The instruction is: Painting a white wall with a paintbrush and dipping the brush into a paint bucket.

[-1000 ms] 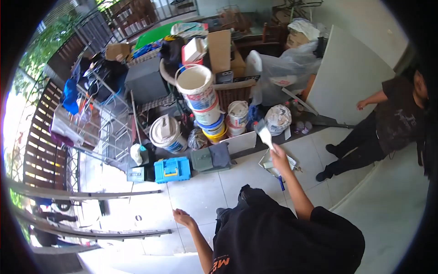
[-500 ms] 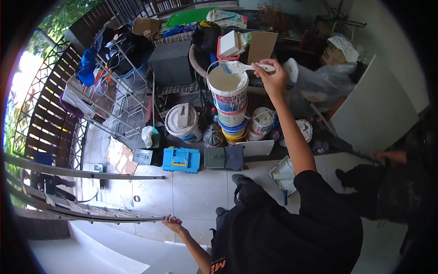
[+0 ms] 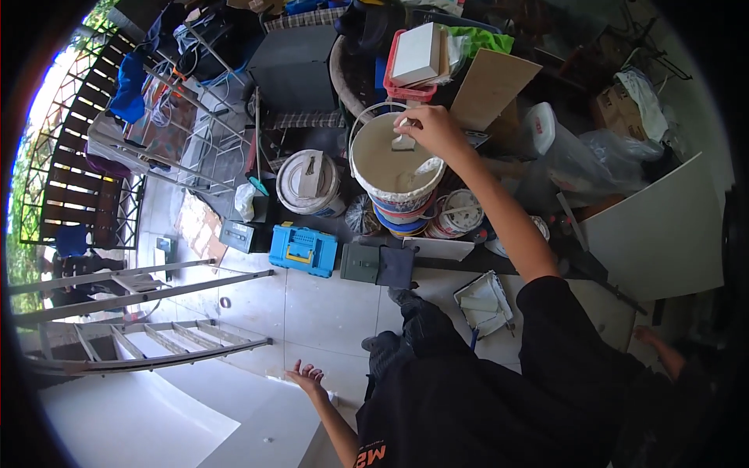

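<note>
My right hand (image 3: 427, 127) pinches the handle of a paintbrush (image 3: 403, 143), its bristles pointing down inside the open mouth of a white paint bucket (image 3: 367, 176). Whether the bristles touch the paint is hard to tell. Pale paint coats the bucket's inner wall and rim, and its wire handle (image 3: 356, 117) stands up at the far side. Down at the left, my left hand (image 3: 307, 377) is held out with its fingers apart and nothing in it. Beyond that hand, the end of a metal ladder (image 3: 234, 347) reaches in from the left, apart from the fingers.
A lidded bucket (image 3: 290, 204), a blue toolbox (image 3: 316, 251) and a dark green box (image 3: 360, 264) line the near side of the clutter. On the tiled floor lies a paint tray (image 3: 485, 306). A large white board (image 3: 663, 234) leans at the right, near another person's hand (image 3: 647, 335).
The paintbrush went from above the bucket's rim, held level, to pointing down inside it. My left hand has come away from the ladder's end. The whole view has shifted.
</note>
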The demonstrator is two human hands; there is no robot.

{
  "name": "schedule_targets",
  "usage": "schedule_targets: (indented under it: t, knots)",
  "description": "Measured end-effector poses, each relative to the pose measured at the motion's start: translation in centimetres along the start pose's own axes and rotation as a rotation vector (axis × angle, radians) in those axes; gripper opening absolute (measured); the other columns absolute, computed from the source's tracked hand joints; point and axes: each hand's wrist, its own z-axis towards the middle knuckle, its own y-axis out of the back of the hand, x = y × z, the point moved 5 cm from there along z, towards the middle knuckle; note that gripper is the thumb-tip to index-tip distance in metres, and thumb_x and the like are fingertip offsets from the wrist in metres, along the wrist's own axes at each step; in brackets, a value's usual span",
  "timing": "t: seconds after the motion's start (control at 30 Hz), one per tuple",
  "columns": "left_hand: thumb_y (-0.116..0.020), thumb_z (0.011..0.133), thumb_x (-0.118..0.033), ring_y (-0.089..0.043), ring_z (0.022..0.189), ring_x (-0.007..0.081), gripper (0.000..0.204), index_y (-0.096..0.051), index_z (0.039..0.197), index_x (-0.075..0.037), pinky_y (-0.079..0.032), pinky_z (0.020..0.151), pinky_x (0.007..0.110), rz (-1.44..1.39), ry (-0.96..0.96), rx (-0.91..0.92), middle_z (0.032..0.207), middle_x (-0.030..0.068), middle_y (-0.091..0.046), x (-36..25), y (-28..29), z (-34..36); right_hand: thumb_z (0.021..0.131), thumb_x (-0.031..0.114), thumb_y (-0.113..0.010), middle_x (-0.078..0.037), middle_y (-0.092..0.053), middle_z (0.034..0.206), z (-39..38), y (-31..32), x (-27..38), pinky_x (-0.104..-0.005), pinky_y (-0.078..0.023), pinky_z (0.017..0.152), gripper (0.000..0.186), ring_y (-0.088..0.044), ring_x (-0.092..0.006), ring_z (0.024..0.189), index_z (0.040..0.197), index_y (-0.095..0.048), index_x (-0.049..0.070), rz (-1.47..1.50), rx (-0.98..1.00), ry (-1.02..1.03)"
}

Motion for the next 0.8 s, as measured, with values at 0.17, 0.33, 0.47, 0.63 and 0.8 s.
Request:
schedule_targets:
  t: [0.17, 0.33, 0.47, 0.63, 0.8]
  knots:
    - [-0.02, 0.086, -0.068, -0.048, 0.049, 0.0167, 0.067, -0.049, 0.115, -0.016, -0.04, 0.047, 0.029, 0.066, 0.016, 0.002, 0.07, 0.0027, -0.052, -0.4, -1.4, 0.1, 0.071, 0.01, -0.07, -0.016, -0.063, 0.071, 0.8, -2.0, -2.1, -0.0338, -0.049, 0.061, 0.015, -0.064, -0.0259, 0.066, 0.083, -0.066, 0.001, -0.02, 0.077, -0.022]
    - [-0.022, 0.084, -0.07, -0.052, 0.051, 0.0165, 0.071, -0.046, 0.119, -0.013, -0.042, 0.043, 0.026, 0.108, 0.012, 0.044, 0.073, 0.0045, -0.053, -0.5, -2.9, -0.7, 0.073, 0.01, -0.068, -0.015, -0.064, 0.07, 0.9, -3.1, -3.3, -0.0316, -0.046, 0.057, 0.015, -0.061, -0.0207, 0.059, 0.086, -0.066, 0.002, -0.012, 0.087, 0.021]
    - [-0.02, 0.086, -0.069, -0.052, 0.054, 0.0181, 0.068, -0.047, 0.118, -0.015, -0.043, 0.049, 0.03, 0.125, 0.028, 0.05, 0.077, 0.0042, -0.054, 0.0, -2.6, -0.4, 0.073, 0.009, -0.068, -0.014, -0.065, 0.072, 0.7, -3.7, -2.9, -0.0319, -0.047, 0.059, 0.015, -0.062, -0.0211, 0.061, 0.086, -0.066, 0.001, -0.026, 0.15, -0.035]
    - [-0.02, 0.085, -0.069, -0.053, 0.055, 0.0187, 0.069, -0.046, 0.119, -0.015, -0.044, 0.049, 0.03, 0.096, 0.06, 0.075, 0.077, 0.0051, -0.054, 1.0, -2.0, 0.1, 0.071, 0.01, -0.069, -0.016, -0.064, 0.073, 0.3, -4.0, -3.0, -0.0339, -0.049, 0.064, 0.014, -0.064, -0.0285, 0.069, 0.082, -0.066, 0.001, -0.013, 0.092, -0.007]
    - [-0.02, 0.084, -0.071, -0.052, 0.054, 0.0185, 0.07, -0.046, 0.119, -0.015, -0.043, 0.049, 0.029, 0.045, 0.073, 0.084, 0.077, 0.0051, -0.054, 2.0, -1.2, 0.5, 0.072, 0.012, -0.069, -0.014, -0.065, 0.071, -0.3, -3.2, -2.4, -0.0322, -0.049, 0.061, 0.015, -0.064, -0.0248, 0.065, 0.083, -0.067, 0.003, -0.037, 0.078, -0.08]
